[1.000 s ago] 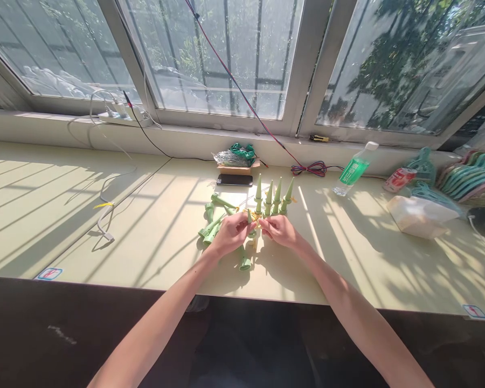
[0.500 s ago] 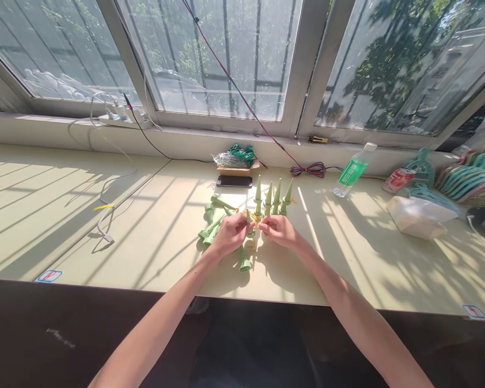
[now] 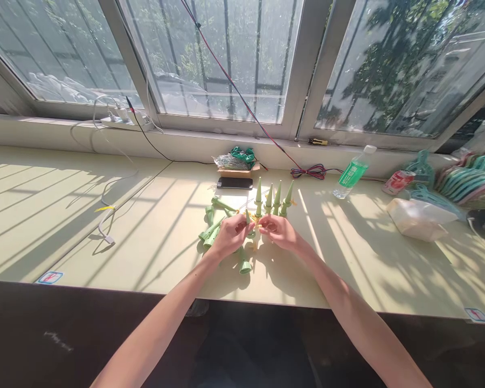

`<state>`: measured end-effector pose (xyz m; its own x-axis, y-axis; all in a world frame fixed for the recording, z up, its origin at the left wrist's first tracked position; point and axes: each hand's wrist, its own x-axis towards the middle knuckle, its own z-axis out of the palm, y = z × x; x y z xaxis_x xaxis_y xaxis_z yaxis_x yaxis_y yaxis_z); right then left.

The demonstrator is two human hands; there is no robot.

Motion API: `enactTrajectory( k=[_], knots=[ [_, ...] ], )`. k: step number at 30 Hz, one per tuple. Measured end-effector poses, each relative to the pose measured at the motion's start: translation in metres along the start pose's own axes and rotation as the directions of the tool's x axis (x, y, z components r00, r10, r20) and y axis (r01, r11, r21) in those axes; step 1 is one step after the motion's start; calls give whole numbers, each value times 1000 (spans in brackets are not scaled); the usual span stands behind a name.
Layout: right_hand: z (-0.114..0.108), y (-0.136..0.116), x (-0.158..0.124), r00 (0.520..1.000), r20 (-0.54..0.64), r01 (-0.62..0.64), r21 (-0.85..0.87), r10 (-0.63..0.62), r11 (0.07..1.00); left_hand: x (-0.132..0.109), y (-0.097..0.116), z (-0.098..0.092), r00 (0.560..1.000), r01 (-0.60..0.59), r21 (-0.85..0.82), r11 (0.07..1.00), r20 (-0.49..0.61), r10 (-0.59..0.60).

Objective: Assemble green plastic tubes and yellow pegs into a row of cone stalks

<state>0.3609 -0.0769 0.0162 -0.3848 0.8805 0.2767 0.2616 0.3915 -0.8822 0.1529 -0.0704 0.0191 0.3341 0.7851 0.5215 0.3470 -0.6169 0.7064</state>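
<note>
My left hand is closed on a green cone piece, whose pointed tip stands up beside the fingers. Close by on the right, my right hand has its fingers pinched together; what they hold, if anything, is too small to tell. Several pointed green cones stand upright just behind my right hand. Around my left hand lie several green tubular pieces, one of them nearer the table's front edge. Small yellow pieces lie between and below the hands.
Behind the hands are a black phone and a small box with plastic and green material. To the right stand a bottle, a can and a wrapped white package. A cable lies left.
The fingers of my right hand have shifted slightly near the cone piece. My left hand stays almost in place. The view has moved a little.
</note>
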Motion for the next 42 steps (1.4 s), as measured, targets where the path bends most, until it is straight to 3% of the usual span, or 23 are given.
enactTrajectory(
  k=[7,14,24,35,42],
  knots=[
    [3,4,0,1000,21,-17,-104,19,994,0,2,0,995,-104,48,993,-1,105],
    [5,0,0,992,-11,-129,-140,128,982,0,5,0,982,-162,19,987,102,160],
    [3,1,-1,999,-39,10,15,-10,1000,2,6,-2,995,-99,25,995,2,98],
    [7,0,-1,999,-18,-30,-178,27,984,0,4,-1,986,-157,33,987,60,155],
    [7,1,0,998,-54,6,-68,-10,998,2,6,0,989,-145,60,988,-28,147]
  ],
)
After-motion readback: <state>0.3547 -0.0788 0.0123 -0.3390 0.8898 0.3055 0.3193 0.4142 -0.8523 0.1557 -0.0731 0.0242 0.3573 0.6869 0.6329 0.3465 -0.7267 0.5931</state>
